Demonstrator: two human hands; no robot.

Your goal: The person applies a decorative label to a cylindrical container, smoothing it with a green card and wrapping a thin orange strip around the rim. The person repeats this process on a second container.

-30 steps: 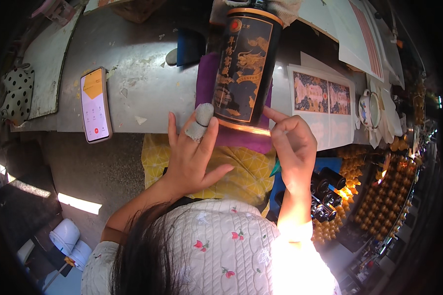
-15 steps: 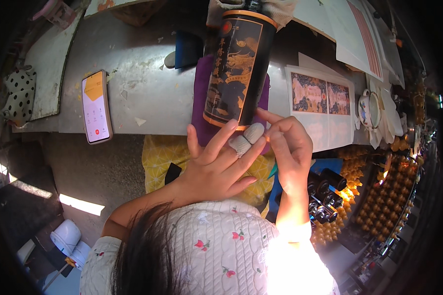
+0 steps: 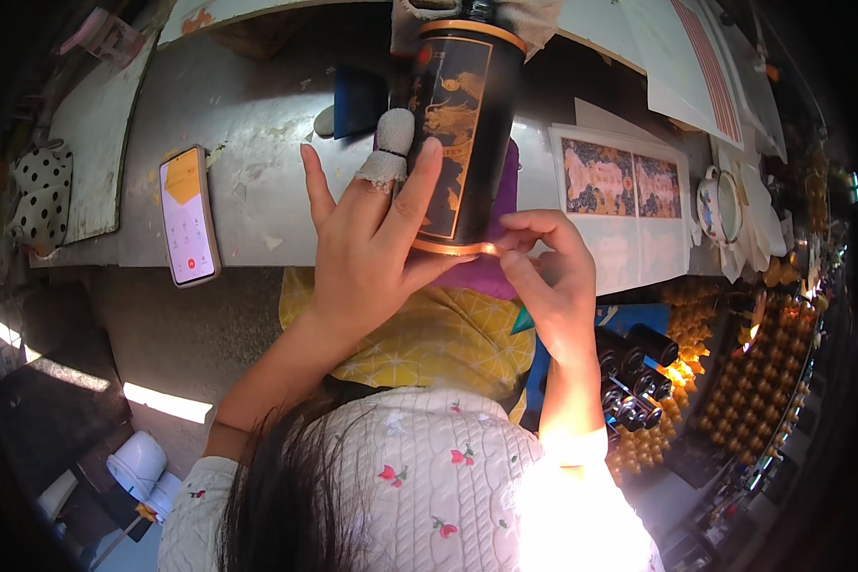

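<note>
Table [image 3: 276,181] carries purple cloth [image 3: 507,191], on which lies a black cylindrical bottle [image 3: 477,143] with gold end bands [image 3: 443,250] and a gold-framed dragon panel [image 3: 459,119]. Its neck [image 3: 482,11] is cut off above. Left grip [image 3: 365,250], fingers spread, hides the panel's left side. Right grip [image 3: 555,267]: thumb and forefinger close together at the lower band; whether they pinch it cannot be told.

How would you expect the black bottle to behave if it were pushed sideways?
The bottle would probably roll, since its body looks cylindrical. Its glossy surface suggests it may be slippery, though the purple cloth beneath might slow it.
</note>
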